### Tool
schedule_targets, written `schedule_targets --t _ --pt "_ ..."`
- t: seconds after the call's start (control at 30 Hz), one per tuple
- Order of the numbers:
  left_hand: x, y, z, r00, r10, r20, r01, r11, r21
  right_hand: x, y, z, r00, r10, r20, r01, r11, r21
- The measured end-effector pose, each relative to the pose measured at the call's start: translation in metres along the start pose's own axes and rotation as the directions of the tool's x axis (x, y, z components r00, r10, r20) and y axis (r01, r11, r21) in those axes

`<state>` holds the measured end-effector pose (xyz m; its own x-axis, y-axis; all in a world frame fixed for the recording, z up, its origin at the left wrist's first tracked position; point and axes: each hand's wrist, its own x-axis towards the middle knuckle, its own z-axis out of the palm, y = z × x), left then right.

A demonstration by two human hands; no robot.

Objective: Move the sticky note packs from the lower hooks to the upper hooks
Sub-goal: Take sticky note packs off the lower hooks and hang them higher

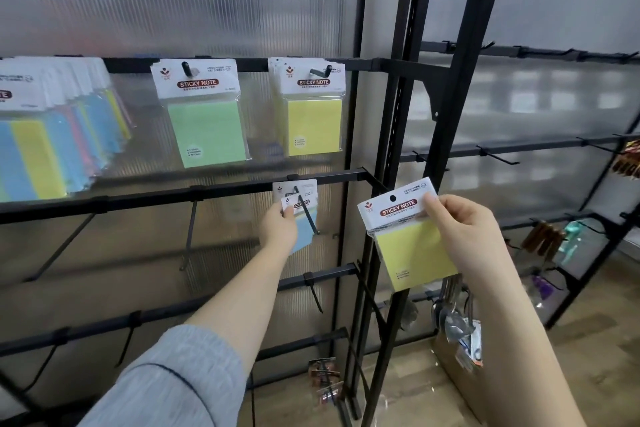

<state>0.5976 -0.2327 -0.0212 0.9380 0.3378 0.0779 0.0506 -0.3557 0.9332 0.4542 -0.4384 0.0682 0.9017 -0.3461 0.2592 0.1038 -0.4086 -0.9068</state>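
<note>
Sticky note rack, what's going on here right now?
A person is restocking a hook rack. The right hand holds a yellow sticky note pack free of any hook, by its header card. The left hand grips blue packs hanging on a lower hook. Green packs and yellow packs hang on the upper hooks.

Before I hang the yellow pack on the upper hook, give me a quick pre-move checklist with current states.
1. Right hand grip on the loose yellow sticky note pack: ok, pinched at its white header card.
2. Hang hole in that header unobstructed: ok, visible left of the thumb.
3. Upper black hook with yellow packs has room: ok, tip protrudes past the packs.
4. Left hand free to assist: not ok, it holds the blue sticky note pack on the lower black hook.
5. Blue pack clear of the lower hook: not ok, the hook crosses it.
</note>
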Motion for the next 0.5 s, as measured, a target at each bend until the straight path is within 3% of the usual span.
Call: schedule_targets --t 0.23,0.5 --pt "-0.038 0.0 -0.008 0.997 0.066 -0.032 -0.065 0.998 0.017 -0.013 0.002 -0.009 0.997 -0.051 -0.052 0.055 0.996 0.073" --pt "-0.078 -0.001 -0.017 0.99 0.139 -0.029 -0.138 0.99 0.025 -0.025 -0.001 -0.011 0.995 -0.011 -0.103 0.028 0.986 0.162"
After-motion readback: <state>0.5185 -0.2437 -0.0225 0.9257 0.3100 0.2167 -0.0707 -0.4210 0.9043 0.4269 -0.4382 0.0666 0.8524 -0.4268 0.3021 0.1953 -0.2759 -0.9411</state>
